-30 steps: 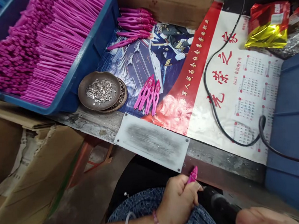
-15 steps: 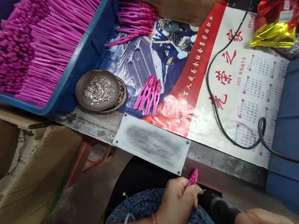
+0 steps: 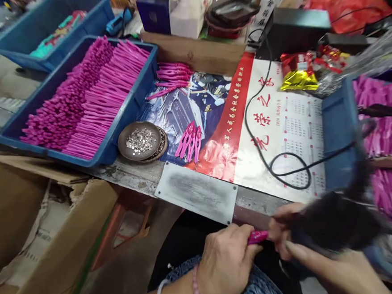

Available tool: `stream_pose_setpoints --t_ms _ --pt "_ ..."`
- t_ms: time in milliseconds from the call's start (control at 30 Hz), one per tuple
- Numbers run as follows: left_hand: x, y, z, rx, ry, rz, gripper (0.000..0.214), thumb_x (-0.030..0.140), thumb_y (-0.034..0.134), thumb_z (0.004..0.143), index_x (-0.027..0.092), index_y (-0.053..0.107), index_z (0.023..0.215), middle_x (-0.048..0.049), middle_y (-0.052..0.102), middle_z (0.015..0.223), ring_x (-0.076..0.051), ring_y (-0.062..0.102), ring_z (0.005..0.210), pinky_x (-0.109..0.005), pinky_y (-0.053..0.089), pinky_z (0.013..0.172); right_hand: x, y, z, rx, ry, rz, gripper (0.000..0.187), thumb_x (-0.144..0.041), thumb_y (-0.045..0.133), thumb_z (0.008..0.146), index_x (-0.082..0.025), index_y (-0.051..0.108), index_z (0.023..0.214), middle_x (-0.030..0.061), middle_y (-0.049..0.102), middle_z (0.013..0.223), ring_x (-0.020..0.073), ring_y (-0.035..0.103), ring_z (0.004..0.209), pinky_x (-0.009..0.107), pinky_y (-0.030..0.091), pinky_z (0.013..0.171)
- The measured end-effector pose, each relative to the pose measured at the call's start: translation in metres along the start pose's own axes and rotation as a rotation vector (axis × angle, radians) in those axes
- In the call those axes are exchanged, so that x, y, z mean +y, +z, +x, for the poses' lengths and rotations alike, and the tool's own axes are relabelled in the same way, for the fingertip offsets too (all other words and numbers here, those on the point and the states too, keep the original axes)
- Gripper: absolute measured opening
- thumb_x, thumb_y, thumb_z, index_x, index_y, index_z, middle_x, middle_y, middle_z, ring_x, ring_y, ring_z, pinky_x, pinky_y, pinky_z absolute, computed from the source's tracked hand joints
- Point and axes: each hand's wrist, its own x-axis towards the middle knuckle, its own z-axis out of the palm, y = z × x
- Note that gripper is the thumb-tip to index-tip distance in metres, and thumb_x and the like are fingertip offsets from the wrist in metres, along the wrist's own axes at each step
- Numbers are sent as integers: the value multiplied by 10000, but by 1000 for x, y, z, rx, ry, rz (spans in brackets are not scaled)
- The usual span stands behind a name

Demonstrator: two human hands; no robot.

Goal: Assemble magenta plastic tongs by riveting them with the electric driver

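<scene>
The pink piece (image 3: pixel 258 237) sits over the lap (image 3: pixel 266 290), just off the edge of the surface (image 3: pixel 260 200), pinched in the left hand (image 3: pixel 222 261), best kept steady there while the right hand (image 3: pixel 331 264), wrapped round a blurred dark tool (image 3: pixel 338 222) close by, is lined up squarely.

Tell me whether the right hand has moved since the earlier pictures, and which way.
Yes. Judged against the pale plate, the right hand has come closer to it, up and leftward in the view.
</scene>
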Motion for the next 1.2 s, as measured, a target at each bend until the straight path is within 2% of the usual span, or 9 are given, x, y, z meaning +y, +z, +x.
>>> stream_pose_setpoints --t_ms 133,233,333,533,767,900,1000,1100,1200 --pt "4 -3 0 167 294 504 375 128 469 951 176 520 1319 -38 697 838 -208 650 679 -304 478 588 -15 21 3 29 135 161 463 -530 799 705 -202 631 987 9 649 730 151 580 592 272 514 615" --pt "2 -4 0 201 380 519 335 106 460 949 133 536 1274 -58 714 850 -207 665 669 -304 493 580 -22 20 2 40 133 229 491 -557 787 703 -195 623 991 -19 614 680 140 568 583 262 510 640" --pt "1 -8 0 169 225 271 199 147 472 957 138 596 1112 -75 730 855 -212 695 740 -297 508 651 -17 11 9 105 27 37 466 -579 733 736 -192 609 966 -2 649 689 168 627 597 263 536 610" --pt "3 -23 8 -103 -296 -455 165 307 496 948 173 574 1008 18 588 620 -117 529 523 -229 408 534 7 10 53 200 -103 -1080 374 -486 712 819 -201 555 1002 67 709 820 307 720 704 334 504 524" --pt "-2 -23 21 57 -495 -940 401 459 822 671 129 624 785 -9 606 623 -85 512 554 -200 405 578 14 27 85 224 -204 -1203 412 -378 819 754 -130 592 991 130 654 845 377 669 801 428 508 646" --pt "2 -30 29 180 -495 -915 407 483 840 649 124 670 738 12 568 593 -60 436 518 -181 332 510 10 26 70 231 -306 -1117 391 -316 741 824 -129 584 1130 159 631 989 389 609 952 505 500 791" --pt "7 -35 33 163 -494 -887 407 491 800 699 119 723 843 26 532 575 -54 375 480 -189 295 467 4 32 42 -33 -394 -795 204 -360 489 983 -212 605 1061 72 639 973 229 630 909 331 517 806" --pt "9 -37 34 96 -443 -852 355 446 763 755 112 733 870 29 494 593 -56 360 496 -198 293 473 3 48 19 -388 -219 -91 293 -405 475 984 -216 621 814 12 643 836 172 601 789 253 476 742" --pt "6 -34 30 8 -408 -786 284 399 709 816 116 721 806 32 437 636 -61 356 525 -211 273 484 11 63 11 -366 -4 196 358 -444 604 886 -183 579 642 2 595 676 164 519 676 265 413 672"
